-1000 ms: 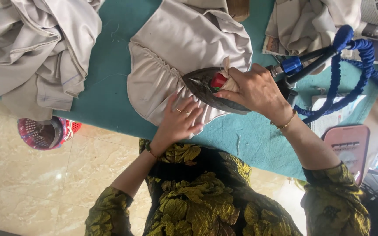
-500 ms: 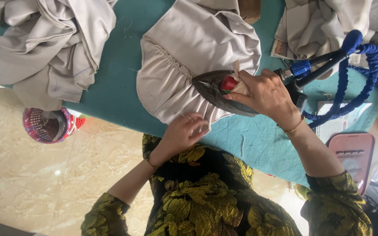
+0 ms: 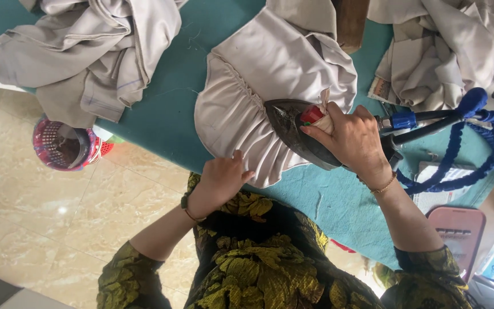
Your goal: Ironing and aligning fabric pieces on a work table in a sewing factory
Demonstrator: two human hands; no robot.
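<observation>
— Pressing: our right hand is clenched on the iron, which sits on the gathered beige garment.

— Our left hand, flat, pins the hem just beside it; we risk a burnt finger or scorched pleats.

A crumpled heap of pale grey cloth lies at the upper left on the teal padded table. Another rumpled grey pile sits at the upper right. Below the table's left edge, a red and pink woven basket stands on the beige marble floor.
</observation>
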